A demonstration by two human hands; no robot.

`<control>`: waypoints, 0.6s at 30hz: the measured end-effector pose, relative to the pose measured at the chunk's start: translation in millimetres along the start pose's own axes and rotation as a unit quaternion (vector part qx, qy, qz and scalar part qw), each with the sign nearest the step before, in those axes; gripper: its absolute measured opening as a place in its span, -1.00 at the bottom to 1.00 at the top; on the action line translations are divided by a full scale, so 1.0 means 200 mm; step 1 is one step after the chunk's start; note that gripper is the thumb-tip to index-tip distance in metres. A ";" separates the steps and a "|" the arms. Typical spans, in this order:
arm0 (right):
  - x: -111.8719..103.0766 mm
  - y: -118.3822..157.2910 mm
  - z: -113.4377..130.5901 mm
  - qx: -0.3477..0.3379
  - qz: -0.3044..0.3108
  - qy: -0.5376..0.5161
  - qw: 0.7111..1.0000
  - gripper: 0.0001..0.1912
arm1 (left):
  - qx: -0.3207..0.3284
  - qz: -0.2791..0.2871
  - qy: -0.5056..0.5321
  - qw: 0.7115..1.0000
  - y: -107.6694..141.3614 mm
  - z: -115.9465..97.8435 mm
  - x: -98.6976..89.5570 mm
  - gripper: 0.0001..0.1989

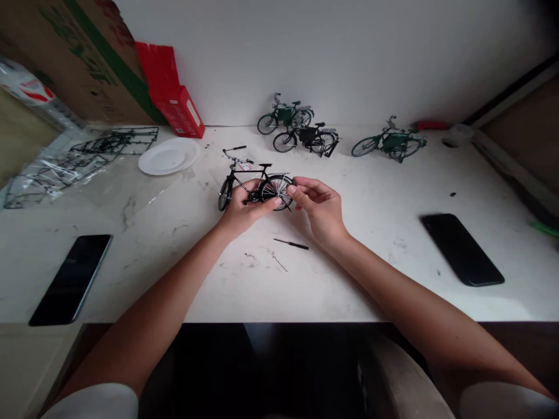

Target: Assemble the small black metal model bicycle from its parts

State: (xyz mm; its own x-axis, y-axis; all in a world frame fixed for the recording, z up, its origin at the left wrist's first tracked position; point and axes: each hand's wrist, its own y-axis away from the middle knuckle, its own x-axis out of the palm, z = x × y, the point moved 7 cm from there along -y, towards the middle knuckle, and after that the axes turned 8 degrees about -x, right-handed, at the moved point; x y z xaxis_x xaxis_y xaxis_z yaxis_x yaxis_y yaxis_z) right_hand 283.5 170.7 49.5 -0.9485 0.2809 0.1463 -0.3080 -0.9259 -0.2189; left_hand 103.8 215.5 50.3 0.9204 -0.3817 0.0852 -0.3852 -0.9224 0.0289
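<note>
A small black model bicycle [250, 174] is held upright above the white table, its front wheel to the left. My left hand [244, 209] is closed around it from below and behind, with the thumb against the lower part of the rear wheel [275, 187]. At the rear edge of that wheel, my right hand [321, 206] pinches with thumb and fingertips. Whether a tiny part sits in that pinch cannot be made out. Below the hands lies a small thin screwdriver-like tool [297, 245] with a dark handle.
Along the back stand a green model bicycle [285, 113], a black one [308, 137] and another green one [390, 141]. At left are a white plate [162, 166], a red box [181, 110] and plastic part frames [117, 142]. Phones lie at left [72, 279] and right [463, 247].
</note>
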 end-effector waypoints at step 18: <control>0.00 -0.01 -0.03 0.037 0.012 -0.017 0.999 -0.50 | -0.015 0.012 -0.007 1.000 0.00 0.01 0.01 -0.51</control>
State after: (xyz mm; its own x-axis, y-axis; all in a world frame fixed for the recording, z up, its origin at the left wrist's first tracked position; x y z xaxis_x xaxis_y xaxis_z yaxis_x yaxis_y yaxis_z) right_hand 284.1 173.4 44.3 -0.9523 0.2505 0.1741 -0.2772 -0.9488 -0.1513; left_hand 105.5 215.7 47.9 0.9119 -0.4040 0.0723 -0.4082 -0.9111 0.0577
